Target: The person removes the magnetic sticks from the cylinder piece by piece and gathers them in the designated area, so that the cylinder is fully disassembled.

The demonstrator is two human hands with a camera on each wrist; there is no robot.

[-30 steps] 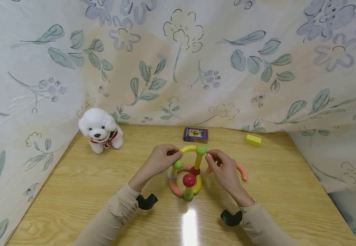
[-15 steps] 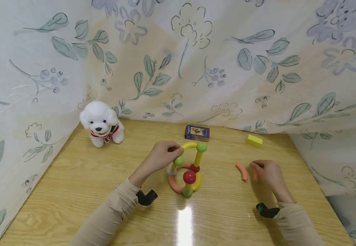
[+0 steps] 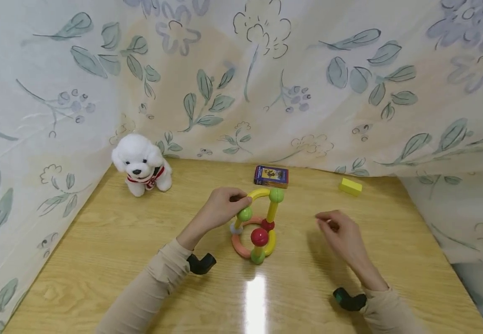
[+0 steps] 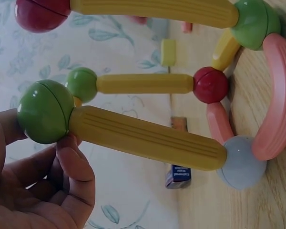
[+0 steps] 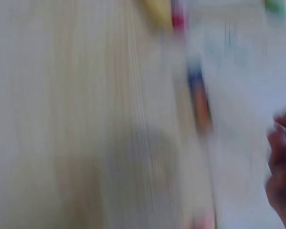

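In the head view my left hand (image 3: 222, 208) pinches a green ball (image 4: 44, 112) at an upper corner of a toy frame of balls and rods. A ribbed yellow rod (image 4: 148, 138) runs from that ball to a grey ball (image 4: 243, 162) on the table. Another green ball (image 3: 276, 195) tops a second yellow post, and a red ball (image 3: 259, 237) tops a third. Coral and yellow curved rods form the base ring; one coral rod (image 4: 279, 100) shows large. My right hand (image 3: 343, 239), fingers loosely curled, hovers right of the frame with nothing visible between its fingertips.
A white plush dog (image 3: 141, 162) sits back left on the wooden table (image 3: 112, 260). A small blue box (image 3: 271, 176) lies behind the frame, and a yellow block (image 3: 351, 187) back right. The right wrist view is badly blurred.
My right hand carried a coral curved rod from beside the frame rightward to the table, next to another. It has since moved back left without it. My left hand stays at the green ball.
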